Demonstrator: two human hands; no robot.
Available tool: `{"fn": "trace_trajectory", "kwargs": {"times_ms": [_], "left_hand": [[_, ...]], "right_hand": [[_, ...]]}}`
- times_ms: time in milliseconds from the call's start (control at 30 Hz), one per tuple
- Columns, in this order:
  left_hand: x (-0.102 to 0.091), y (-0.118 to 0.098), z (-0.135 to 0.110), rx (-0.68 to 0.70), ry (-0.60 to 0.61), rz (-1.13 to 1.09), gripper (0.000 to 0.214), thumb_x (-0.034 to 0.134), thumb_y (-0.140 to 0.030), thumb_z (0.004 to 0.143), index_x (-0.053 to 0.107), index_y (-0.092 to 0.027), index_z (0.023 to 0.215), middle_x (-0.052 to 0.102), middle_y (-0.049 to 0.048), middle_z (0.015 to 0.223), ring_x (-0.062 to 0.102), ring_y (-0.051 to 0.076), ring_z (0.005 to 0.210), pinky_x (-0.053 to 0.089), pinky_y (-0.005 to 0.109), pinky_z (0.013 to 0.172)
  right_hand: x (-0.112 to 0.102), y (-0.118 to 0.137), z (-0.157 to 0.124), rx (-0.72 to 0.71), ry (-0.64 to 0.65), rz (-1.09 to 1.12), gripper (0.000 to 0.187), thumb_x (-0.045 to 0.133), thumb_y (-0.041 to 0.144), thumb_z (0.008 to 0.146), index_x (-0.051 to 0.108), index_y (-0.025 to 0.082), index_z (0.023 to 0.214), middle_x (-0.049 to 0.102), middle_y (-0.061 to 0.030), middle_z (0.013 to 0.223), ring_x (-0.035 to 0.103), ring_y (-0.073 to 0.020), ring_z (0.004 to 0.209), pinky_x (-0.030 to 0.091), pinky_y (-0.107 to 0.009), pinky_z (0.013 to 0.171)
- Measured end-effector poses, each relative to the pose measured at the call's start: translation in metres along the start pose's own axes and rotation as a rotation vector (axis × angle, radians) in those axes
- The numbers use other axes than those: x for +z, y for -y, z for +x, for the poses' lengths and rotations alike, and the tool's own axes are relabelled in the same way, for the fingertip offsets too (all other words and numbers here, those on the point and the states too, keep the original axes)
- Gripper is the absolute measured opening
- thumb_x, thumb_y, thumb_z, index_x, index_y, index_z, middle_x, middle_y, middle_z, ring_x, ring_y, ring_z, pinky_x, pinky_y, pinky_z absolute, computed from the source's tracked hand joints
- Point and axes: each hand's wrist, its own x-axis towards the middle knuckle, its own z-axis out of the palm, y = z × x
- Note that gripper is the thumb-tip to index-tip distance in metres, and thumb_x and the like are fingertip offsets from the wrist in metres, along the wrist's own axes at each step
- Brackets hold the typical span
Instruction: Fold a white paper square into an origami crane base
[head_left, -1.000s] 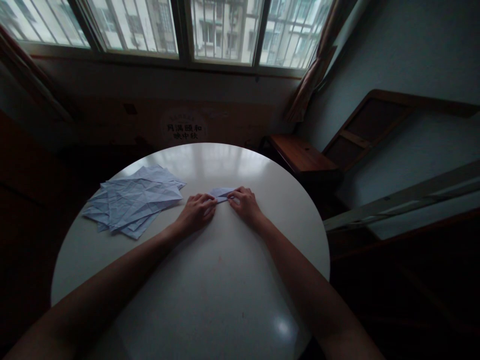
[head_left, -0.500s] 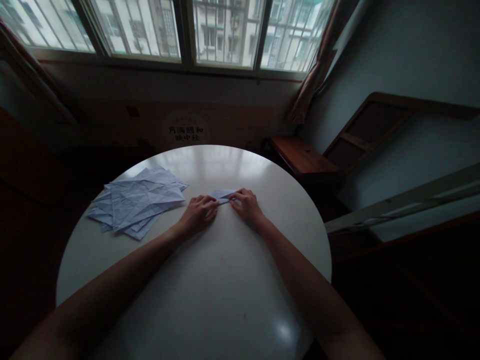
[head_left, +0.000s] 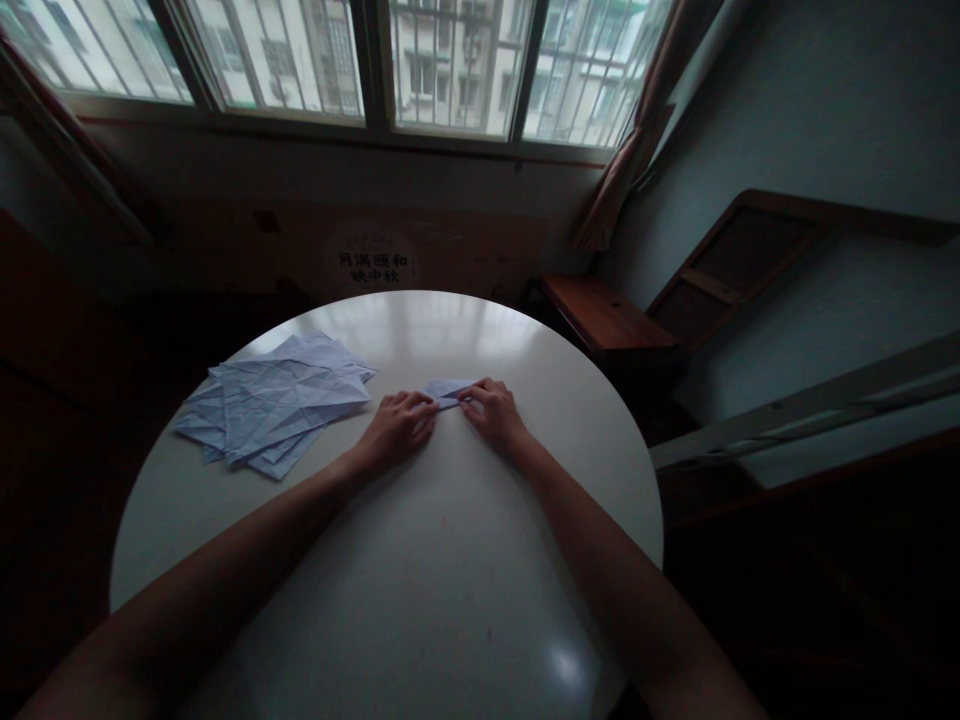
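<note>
A small folded piece of paper (head_left: 448,391) lies on the round white table (head_left: 420,560), between my two hands. My left hand (head_left: 399,422) pinches its left end, thumb and fingers closed together. At the other end, my right hand (head_left: 491,408) grips the paper with its fingertips. The fingers cover both ends, so the full shape of the fold cannot be made out. To the left of my left hand sits a loose pile of creased paper sheets (head_left: 292,395), overlapping one another.
Behind the table a barred window (head_left: 454,70) runs above a low wall with a cardboard panel (head_left: 450,240) bearing printed characters. A brown wooden stool (head_left: 607,312) stands beyond the right rim, near a wooden frame (head_left: 750,240) against the wall.
Both hands stay on the folded paper with hardly any visible movement. The view has shifted very slightly.
</note>
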Motion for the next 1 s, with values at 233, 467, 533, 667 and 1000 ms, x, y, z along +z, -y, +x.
{"fn": "trace_trajectory", "kwargs": {"times_ms": [233,467,533,667,1000], "left_hand": [[-0.0026,-0.002,0.0006,-0.002,0.008,0.004,0.03,0.05,-0.028,0.091,0.063,-0.025,0.118,0.064,0.0065,0.118,0.055,0.025,0.107,0.041,0.042,0.092],[-0.0027,-0.002,0.0003,-0.004,0.006,0.001,0.031,0.051,-0.029,0.091,0.063,-0.025,0.118,0.064,0.0068,0.118,0.055,0.025,0.107,0.041,0.043,0.092],[-0.0014,-0.0011,0.0002,0.001,0.0,-0.004,0.031,0.051,-0.029,0.09,0.063,-0.025,0.119,0.064,0.0071,0.118,0.055,0.025,0.107,0.041,0.043,0.092],[0.0006,0.0005,0.0001,-0.003,0.002,0.004,0.031,0.051,-0.028,0.09,0.063,-0.026,0.119,0.064,0.0075,0.117,0.055,0.026,0.107,0.042,0.044,0.092],[-0.0031,-0.0022,0.0011,0.003,0.011,0.01,0.031,0.05,-0.028,0.091,0.062,-0.025,0.119,0.064,0.0068,0.118,0.055,0.025,0.107,0.042,0.043,0.092]], "right_hand": [[0.0006,-0.0007,-0.0001,-0.005,-0.001,0.001,0.016,0.061,0.025,0.086,0.072,0.026,0.097,0.062,-0.0054,0.103,0.05,-0.0218,0.102,0.038,-0.038,0.093],[-0.0014,0.002,-0.0008,-0.004,0.001,-0.015,0.017,0.061,0.025,0.086,0.072,0.026,0.099,0.062,-0.0055,0.103,0.051,-0.0216,0.102,0.038,-0.037,0.093],[-0.0018,0.0028,-0.0008,0.0,0.004,-0.014,0.017,0.062,0.025,0.086,0.072,0.026,0.099,0.062,-0.0056,0.103,0.051,-0.0216,0.102,0.038,-0.037,0.093],[-0.0018,0.0031,-0.0007,0.001,-0.003,-0.011,0.017,0.062,0.025,0.085,0.072,0.026,0.099,0.062,-0.0055,0.103,0.051,-0.0218,0.102,0.038,-0.037,0.093],[-0.0006,0.0004,-0.001,-0.005,-0.002,0.005,0.017,0.061,0.024,0.085,0.072,0.027,0.099,0.062,-0.0055,0.103,0.051,-0.0216,0.103,0.038,-0.038,0.094]]}}
